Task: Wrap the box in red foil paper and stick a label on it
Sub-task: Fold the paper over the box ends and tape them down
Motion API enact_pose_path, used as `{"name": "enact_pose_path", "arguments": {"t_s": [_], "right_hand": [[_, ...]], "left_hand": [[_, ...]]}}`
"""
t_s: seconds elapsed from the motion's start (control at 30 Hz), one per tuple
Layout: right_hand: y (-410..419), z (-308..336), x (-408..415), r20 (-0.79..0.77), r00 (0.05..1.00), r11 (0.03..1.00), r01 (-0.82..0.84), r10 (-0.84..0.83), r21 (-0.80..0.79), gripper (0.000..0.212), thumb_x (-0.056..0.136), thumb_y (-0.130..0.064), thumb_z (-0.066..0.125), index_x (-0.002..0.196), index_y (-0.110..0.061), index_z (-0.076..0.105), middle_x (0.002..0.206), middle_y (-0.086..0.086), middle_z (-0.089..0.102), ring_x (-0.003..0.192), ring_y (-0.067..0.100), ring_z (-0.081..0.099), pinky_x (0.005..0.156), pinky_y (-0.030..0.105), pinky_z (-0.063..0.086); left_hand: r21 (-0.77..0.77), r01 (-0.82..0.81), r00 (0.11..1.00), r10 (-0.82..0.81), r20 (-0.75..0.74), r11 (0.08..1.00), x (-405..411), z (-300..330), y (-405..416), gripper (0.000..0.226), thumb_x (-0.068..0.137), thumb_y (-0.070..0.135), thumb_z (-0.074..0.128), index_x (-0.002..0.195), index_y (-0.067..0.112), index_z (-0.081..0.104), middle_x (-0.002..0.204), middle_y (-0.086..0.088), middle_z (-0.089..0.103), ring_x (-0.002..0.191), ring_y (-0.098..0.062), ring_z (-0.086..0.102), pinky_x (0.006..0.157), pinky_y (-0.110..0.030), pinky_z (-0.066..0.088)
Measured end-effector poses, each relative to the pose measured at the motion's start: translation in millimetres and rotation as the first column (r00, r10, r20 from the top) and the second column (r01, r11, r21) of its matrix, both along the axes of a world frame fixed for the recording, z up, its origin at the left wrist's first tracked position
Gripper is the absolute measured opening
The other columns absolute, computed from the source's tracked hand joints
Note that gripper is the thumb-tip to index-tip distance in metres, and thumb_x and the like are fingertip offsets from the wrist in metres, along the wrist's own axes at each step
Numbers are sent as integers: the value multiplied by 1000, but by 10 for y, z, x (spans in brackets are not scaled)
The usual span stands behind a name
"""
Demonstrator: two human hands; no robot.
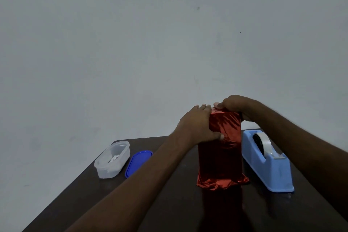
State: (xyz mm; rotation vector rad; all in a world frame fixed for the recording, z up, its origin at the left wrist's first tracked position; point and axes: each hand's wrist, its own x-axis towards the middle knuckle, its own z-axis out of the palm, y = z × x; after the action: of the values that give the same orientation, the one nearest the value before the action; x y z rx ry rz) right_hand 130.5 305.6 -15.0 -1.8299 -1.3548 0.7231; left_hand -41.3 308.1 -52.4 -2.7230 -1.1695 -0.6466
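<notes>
Dark table (169, 213) w/ box (220, 160), dispenser (269, 171), tub (111, 160), lid (137, 163)

no text, brand, number or sign can be read anywhere. the red foil-wrapped box (220, 149) shows only creased shine, the blue tape dispenser (267, 164) bears no visible marking, and the small white slip inside the clear container (112, 159) is too small and blurred to make out any writing.

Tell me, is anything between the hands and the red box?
No. Both hands are already on the box. The left hand holds its left side, thumb on the front. The right hand grips the foil at the top. The tape dispenser stands beside it, not between.
</notes>
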Motion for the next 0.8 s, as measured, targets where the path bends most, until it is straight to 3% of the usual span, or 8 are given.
{"name": "enact_pose_path", "arguments": {"t_s": [0.13,0.2,0.3,0.5,0.6,0.67,0.73,0.8], "right_hand": [[-11,-20,45,-113,993,999,-19,24,42,40,102,-39,49,106,0,60,91,17,60,78,30,59,76,43,53],[-21,-36,65,-166,984,998,-59,62,24,41,99,-42,54,107,-2,61,98,18,63,86,31,60,84,45,53],[-26,-39,68,-158,986,998,-57,57,7,32,97,-27,61,114,-1,61,112,21,68,92,31,65,92,49,55],[-33,-64,49,-213,977,996,10,8,86,26,103,-18,49,115,2,61,102,18,65,78,27,62,77,44,55],[-55,-185,22,-176,972,934,200,-153,296,32,102,-24,43,102,-4,68,106,13,66,87,28,59,79,39,48],[-157,-359,-23,-61,940,781,313,-335,540,39,102,-38,39,97,-8,65,104,9,68,95,29,59,82,37,42],[-333,-599,-121,26,914,660,274,-406,699,38,102,-45,39,107,-12,58,104,8,68,96,29,62,80,34,39],[-465,-857,-208,136,920,646,147,-367,749,38,101,-44,43,129,-18,49,109,7,68,97,28,64,78,33,40]], "left_hand": [[21,3,1000,-3,-7,1000,-8,22,-26,103,73,56,75,152,10,27,156,-7,33,144,-24,28,114,-41,32],[20,2,1000,-2,-11,1000,-6,24,-18,102,73,56,74,151,10,28,156,-7,33,144,-25,29,114,-41,33],[25,2,1000,-2,-18,1000,2,20,10,100,73,56,74,150,10,30,155,-7,36,142,-25,31,113,-41,34],[15,12,1000,-12,28,1000,22,33,1,84,81,49,69,147,10,36,150,-8,41,138,-24,36,109,-38,37],[-4,48,989,-47,140,999,21,-43,14,80,81,46,69,145,10,38,146,-9,44,137,-24,36,109,-39,38],[-35,73,972,-64,227,997,20,-144,20,89,84,43,68,154,13,23,159,-11,26,148,-26,19,118,-39,26],[-49,95,936,-73,345,994,8,-241,-2,91,87,33,67,157,15,11,163,-10,10,151,-24,8,121,-39,21],[-57,102,865,-60,497,993,-18,-352,-17,92,88,25,67,157,15,6,161,-9,18,147,-22,23,116,-33,29]]}}
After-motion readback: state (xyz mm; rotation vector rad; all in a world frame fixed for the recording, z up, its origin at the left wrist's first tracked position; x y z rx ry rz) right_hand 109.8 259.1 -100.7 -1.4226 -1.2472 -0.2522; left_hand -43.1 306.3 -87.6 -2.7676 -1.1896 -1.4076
